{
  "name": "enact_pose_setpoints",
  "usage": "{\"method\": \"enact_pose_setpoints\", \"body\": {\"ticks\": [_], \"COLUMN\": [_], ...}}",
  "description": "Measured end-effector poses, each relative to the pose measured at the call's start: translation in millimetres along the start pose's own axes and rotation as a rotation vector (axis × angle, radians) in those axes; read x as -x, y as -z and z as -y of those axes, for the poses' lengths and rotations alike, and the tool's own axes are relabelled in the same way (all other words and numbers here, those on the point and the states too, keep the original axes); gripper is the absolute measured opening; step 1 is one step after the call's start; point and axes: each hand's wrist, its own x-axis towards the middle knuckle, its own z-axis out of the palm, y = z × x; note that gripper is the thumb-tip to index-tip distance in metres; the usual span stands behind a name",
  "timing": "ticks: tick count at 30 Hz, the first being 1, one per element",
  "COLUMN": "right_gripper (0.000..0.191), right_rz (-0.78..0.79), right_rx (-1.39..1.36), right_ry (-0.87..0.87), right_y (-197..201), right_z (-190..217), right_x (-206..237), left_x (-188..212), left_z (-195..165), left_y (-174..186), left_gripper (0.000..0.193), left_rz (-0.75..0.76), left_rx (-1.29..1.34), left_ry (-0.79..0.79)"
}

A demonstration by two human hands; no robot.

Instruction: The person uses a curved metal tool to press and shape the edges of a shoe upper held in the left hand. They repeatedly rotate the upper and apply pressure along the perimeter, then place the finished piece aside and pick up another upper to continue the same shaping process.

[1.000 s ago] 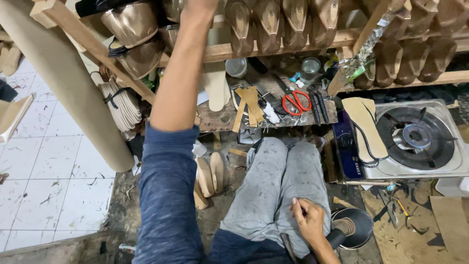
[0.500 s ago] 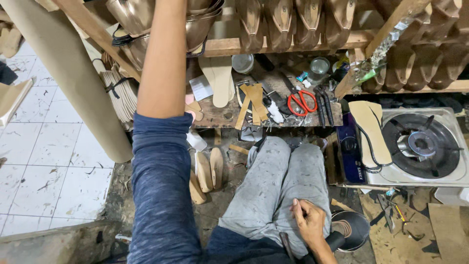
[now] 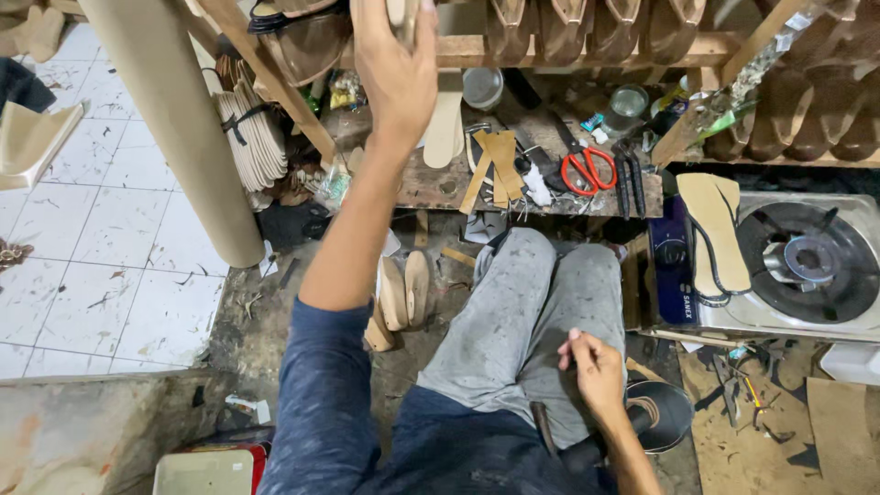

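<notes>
Two hands were seen, a left hand raised at the rack and a right hand on the lap. One pair of red-handled scissors was counted on the bench, one gas burner, one cardboard roll, two glass jars, and one tied bundle of insoles.

The pale piece gripped by the left hand is cut off by the top edge, so its shape can't really be told. The shoe lasts on the wooden rack are cropped too. What's pinched under the right hand stays hidden.
</notes>
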Motion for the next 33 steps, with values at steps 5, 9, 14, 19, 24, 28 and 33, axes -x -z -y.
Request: {"method": "enact_pose_setpoints", "body": {"ticks": [5,9,14,19,24,28,33], "right_gripper": [0.041,0.06,0.112,0.088,0.034,0.03,0.04], "right_rz": [0.094,0.306,0.334,0.494,0.109,-0.521,-0.447], "right_rx": [-0.177,-0.503,-0.293,0.241,0.436,0.811,1.08], "right_ry": [0.078,0.236,0.414,0.498,0.547,0.483,0.269], "right_y": [16,9,4,44,82,135,157], "right_z": [57,112,120,79,41,13,-16], "right_x": [-17,-17,-20,-45,-89,-125,-142], "left_x": [139,211,286,311,330,346,346], "left_z": [-71,-132,-157,-102,-71,-61,-59], "left_y": [58,70,78,65,30,19,18], "left_gripper": [0.07,0.073,0.099,0.075,0.049,0.042,0.042], "left_rz": [0.15,0.269,0.531,0.546,0.782,0.662,0.655], "left_rx": [0.202,0.285,0.711,0.353,0.143,0.191,0.199], "left_ry": [-0.065,-0.02,0.057,0.03,-0.005,-0.02,-0.017]}}
